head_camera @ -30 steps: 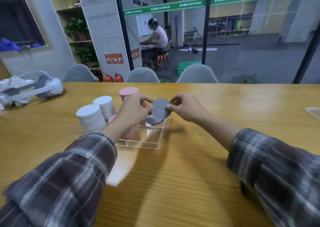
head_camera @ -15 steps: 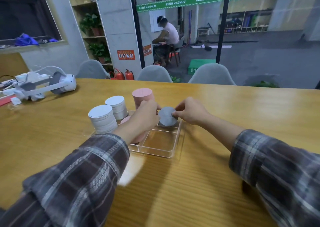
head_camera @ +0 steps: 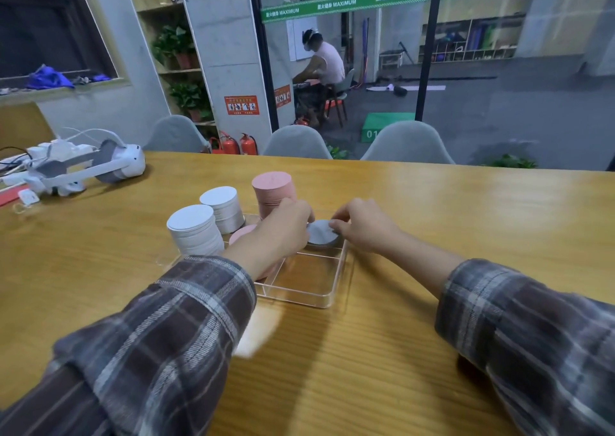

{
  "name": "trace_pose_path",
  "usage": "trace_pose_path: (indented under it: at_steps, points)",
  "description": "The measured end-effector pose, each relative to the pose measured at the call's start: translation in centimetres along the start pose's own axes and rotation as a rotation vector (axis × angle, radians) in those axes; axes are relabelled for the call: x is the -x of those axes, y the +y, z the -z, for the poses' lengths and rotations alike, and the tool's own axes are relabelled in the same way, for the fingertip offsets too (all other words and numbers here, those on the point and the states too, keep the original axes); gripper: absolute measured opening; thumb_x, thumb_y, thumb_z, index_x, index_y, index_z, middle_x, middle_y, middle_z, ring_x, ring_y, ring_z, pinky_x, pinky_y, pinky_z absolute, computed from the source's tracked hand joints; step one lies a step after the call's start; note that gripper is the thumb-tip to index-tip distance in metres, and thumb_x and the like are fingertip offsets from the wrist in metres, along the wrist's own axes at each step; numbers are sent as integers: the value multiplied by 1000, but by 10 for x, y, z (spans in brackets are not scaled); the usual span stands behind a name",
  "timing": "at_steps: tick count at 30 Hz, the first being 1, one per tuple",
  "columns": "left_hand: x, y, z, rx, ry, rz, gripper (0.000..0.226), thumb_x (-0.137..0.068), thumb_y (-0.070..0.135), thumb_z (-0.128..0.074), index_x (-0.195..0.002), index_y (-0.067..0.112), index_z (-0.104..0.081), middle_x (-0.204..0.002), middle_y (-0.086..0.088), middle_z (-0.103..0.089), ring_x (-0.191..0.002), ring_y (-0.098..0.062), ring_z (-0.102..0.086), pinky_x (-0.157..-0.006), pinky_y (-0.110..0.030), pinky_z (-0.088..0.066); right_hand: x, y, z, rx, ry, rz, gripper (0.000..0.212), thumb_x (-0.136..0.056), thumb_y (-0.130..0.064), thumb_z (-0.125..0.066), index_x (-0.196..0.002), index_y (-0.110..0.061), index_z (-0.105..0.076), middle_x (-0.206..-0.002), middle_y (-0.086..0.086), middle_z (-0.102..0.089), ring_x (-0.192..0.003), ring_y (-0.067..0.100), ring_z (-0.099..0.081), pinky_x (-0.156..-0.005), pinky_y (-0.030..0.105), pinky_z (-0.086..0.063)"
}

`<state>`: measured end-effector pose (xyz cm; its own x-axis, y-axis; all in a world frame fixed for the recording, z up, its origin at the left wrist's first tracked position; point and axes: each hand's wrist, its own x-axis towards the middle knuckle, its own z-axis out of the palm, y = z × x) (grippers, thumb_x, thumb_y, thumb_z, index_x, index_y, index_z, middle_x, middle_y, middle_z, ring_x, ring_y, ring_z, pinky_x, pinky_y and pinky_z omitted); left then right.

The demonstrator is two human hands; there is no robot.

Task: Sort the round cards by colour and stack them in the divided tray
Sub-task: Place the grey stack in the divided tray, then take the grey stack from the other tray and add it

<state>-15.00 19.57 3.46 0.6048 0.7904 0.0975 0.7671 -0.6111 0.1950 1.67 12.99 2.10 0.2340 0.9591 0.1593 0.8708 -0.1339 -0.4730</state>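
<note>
Since 1 s ago, the grey card (head_camera: 319,234) has dropped from tilted in mid-air to near flat, low in the far right compartment of the divided tray (head_camera: 301,299). It lies on or just over a short grey pile (head_camera: 329,244) (gap not visible).

Right hand (head_camera: 362,227): thumb on top of the card's right rim, fingers curled behind it, i.e. a pinch. Left hand (head_camera: 283,232): fingers curled at the card's left rim, tips hidden by the knuckles, so cannot tell whether they clamp.

The tray sits mid-desk (head_camera: 432,202), toward the far edge. White stacks (head_camera: 193,226) stand along the tray's left edge and a tall pink stack (head_camera: 273,189) at its far edge. A low pink pile (head_camera: 243,232) shows beside the left wrist. The headset (head_camera: 83,166), near the desk's far left corner, is not involved.

To do the step well, approx.: centre the card over the pile w/ both rims level, then let go on both sides together so it does not skew. Keep the left knuckles off the tall pink stack, which looks easy to topple. Tidy any overhang w/ a fingertip before fetching the next card.
</note>
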Motion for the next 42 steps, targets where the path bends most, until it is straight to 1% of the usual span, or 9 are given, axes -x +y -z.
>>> trace_pose_path:
  at_steps: [5, 9, 16, 21, 26, 30, 34, 39, 42]
  points:
    - [15, 17, 6, -23, 140, -80, 34, -98, 10, -56, -130, 14, -68, -135, -8, -57, -124, -31, -57, -92, -41, -51, 26, 19, 20, -15, 37, 114, 36, -99, -31, -64, -133, -17, -64, -124, -1, -67, -97, 11, -53, -86, 26, -41]
    - [25, 47, 2, 37, 220, -221, 28, -98, 22, -61, -123, 16, -72, -132, -3, -61, -124, -25, -58, -99, -45, -50, 63, 42, 39, -19, 69, 106, 44, -97, -30, -67, -137, -16, -58, -129, 2, -64, -101, 17, -60, -89, 27, -44]
    - [34, 140, -24, 193, 127, -489, 39, -97, 46, -68, -127, 22, -71, -123, 0, -66, -118, -21, -61, -102, -38, -47, 151, 105, 99, 21, 160, -37, 47, -94, -31, -70, -138, -19, -58, -125, -2, -65, -99, 15, -61, -89, 26, -45]
    - [41, 220, -44, 245, 47, -612, 45, -98, 50, -66, -134, 22, -66, -132, 3, -62, -124, -16, -56, -100, -25, -39, 227, 159, 147, 56, 238, -183, 46, -94, -32, -72, -136, -20, -59, -124, -3, -65, -97, 12, -61, -85, 24, -44]
    - [53, 295, -68, 279, -34, -700, 52, -101, 51, -61, -144, 22, -59, -144, 5, -56, -134, -16, -50, -101, -20, -32, 296, 204, 176, 155, 304, -292, 46, -95, -35, -70, -137, -20, -59, -132, -3, -62, -115, 13, -58, -93, 24, -40]
    - [58, 335, -89, 285, -120, -745, 51, -101, 50, -59, -142, 19, -60, -145, 2, -57, -134, -18, -51, -110, -26, -35, 335, 234, 193, 163, 321, -388, 43, -94, -35, -71, -134, -23, -62, -134, -4, -61, -123, 17, -56, -99, 31, -42]
    - [55, 362, -102, 286, -147, -779, 50, -101, 51, -61, -138, 18, -64, -137, 1, -63, -127, -19, -56, -112, -36, -42, 363, 257, 211, 155, 349, -452, 39, -93, -35, -72, -130, -21, -65, -134, -5, -61, -122, 19, -57, -98, 30, -41]
    - [50, 381, -115, 295, -139, -816, 47, -100, 51, -60, -134, 20, -66, -134, 4, -64, -124, -16, -57, -107, -30, -42, 389, 280, 228, 230, 246, -535, 49, -91, -42, -72, -135, -25, -61, -136, -4, -60, -123, 15, -53, -85, 25, -33]
    - [46, 384, -119, 314, -113, -837, 45, -101, 49, -61, -134, 19, -66, -135, 4, -64, -125, -15, -57, -105, -25, -40, 394, 287, 235, 229, 167, -581, 64, -87, -52, -74, -142, -27, -55, -139, -5, -58, -121, 12, -53, -86, 26, -36]
